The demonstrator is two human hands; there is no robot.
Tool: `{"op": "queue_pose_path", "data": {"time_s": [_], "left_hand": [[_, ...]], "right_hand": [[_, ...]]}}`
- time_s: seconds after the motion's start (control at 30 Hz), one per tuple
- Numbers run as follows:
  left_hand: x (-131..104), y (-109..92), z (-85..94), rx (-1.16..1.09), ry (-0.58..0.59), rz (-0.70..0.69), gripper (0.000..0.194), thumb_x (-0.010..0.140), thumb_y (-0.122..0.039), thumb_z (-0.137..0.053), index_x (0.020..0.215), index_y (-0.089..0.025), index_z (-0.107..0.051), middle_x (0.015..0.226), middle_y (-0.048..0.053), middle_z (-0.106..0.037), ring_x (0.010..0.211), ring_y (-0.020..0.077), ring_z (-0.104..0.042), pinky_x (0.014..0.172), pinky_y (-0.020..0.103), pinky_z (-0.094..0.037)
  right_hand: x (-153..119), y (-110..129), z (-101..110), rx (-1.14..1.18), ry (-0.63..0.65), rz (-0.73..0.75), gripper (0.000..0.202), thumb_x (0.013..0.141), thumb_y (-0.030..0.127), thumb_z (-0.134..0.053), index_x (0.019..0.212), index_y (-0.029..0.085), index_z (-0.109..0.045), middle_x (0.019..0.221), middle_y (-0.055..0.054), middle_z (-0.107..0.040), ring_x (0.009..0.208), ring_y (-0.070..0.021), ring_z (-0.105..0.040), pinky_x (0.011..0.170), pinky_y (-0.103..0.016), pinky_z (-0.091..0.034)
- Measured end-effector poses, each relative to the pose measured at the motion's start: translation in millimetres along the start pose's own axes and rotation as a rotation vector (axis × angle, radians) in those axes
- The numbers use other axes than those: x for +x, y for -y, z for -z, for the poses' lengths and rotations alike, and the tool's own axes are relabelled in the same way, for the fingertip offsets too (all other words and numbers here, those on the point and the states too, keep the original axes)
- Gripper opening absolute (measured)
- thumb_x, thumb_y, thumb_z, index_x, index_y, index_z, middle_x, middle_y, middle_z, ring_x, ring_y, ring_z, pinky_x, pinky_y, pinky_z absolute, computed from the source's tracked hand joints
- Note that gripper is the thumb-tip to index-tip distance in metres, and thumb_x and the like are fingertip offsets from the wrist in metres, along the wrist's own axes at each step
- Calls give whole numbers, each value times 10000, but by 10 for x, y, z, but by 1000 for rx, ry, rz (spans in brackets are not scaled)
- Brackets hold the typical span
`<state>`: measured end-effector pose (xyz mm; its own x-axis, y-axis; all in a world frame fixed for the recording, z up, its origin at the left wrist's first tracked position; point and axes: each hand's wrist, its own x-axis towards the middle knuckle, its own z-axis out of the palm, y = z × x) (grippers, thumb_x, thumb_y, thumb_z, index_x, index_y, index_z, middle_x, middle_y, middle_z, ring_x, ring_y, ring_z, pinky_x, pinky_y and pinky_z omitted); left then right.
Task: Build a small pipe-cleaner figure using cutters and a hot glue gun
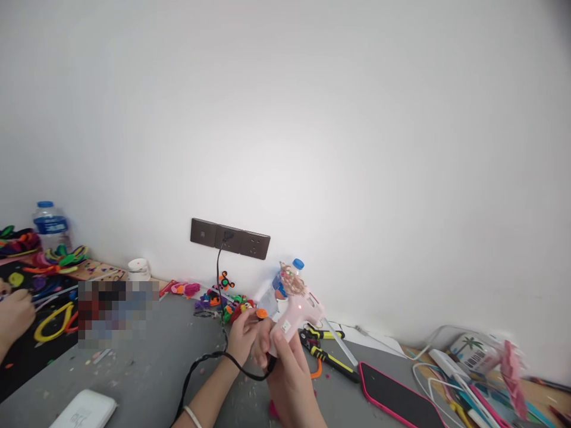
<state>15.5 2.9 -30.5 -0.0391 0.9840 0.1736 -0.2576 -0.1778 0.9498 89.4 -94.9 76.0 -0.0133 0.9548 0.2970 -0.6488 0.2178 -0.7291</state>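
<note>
My right hand [289, 368] is wrapped around the handle of a pale pink hot glue gun [292, 318]. Its small red light glows, its crusted nozzle [292, 280] points up and left, and a clear glue stick [342, 345] juts from the back. From the handle's base a black cord [207, 356] curves down. Just left of the gun, my left hand [243, 340] pinches a small orange piece [261, 313]. A red fuzzy piece [239, 311] shows at its fingertips; whether it is held too, I cannot tell.
Yellow-black pliers [334, 362], a pink-edged phone [397, 395] and a cable heap [464, 386] lie to the right. Another person's hand [15, 318] is at far left, near pipe cleaners [53, 324]. A white device [87, 410] lies in front; wall sockets [255, 244] are behind.
</note>
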Motion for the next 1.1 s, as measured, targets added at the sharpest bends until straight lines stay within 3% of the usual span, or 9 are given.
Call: {"op": "queue_pose_path", "data": {"time_s": [0.07, 0.23, 0.43, 0.57, 0.93, 1.1], "left_hand": [[35, -4, -11, -2, 4, -4, 370, 647, -346, -766, 943, -159, -647, 932, 90, -717, 779, 241, -699, 610, 301, -566], [58, -37, -29, 25, -30, -40, 347, 635, -367, -735, 904, -174, -633, 917, 81, -709, 711, 227, -698, 514, 271, -539], [110, -69, 38, 75, -93, -131, 276, 600, -329, -761, 787, -171, -634, 813, 63, -700, 733, 211, -678, 646, 286, -543], [139, -77, 110, 105, -137, -171, 256, 605, -316, -760, 757, -177, -607, 741, 39, -671, 734, 205, -663, 641, 274, -533], [118, -62, 108, 115, -123, -190, 245, 622, -275, -739, 806, -177, -609, 806, 43, -652, 764, 193, -645, 663, 274, -533], [117, -54, 117, 113, -111, -186, 245, 621, -254, -736, 813, -173, -609, 814, 45, -649, 775, 191, -642, 668, 269, -530]], "right_hand": [[-73, 0, 156, 11, -49, 14, 250, 883, 432, -557, 770, 215, -509, 696, 17, -479, 535, -110, -412, 538, -262, -380], [-255, -154, 464, -11, -233, -95, 303, 821, 479, -636, 768, 218, -492, 690, 20, -512, 552, -114, -453, 546, -252, -376], [-154, -265, 670, -191, -179, -201, 473, 787, 581, -622, 1012, 179, -514, 456, 83, -446, 401, -91, -357, 422, -203, -292], [-80, -259, 736, -278, -91, -280, 584, 778, 680, -552, 1025, 155, -490, 364, 110, -408, 292, -62, -252, 324, -177, -202], [-176, -358, 808, -356, -136, -342, 587, 810, 722, -439, 981, 162, -484, 347, 99, -420, 263, -61, -274, 288, -155, -228], [-164, -310, 774, -368, -166, -369, 649, 750, 770, -466, 960, 158, -504, 334, 96, -412, 267, -66, -283, 292, -163, -220]]}}
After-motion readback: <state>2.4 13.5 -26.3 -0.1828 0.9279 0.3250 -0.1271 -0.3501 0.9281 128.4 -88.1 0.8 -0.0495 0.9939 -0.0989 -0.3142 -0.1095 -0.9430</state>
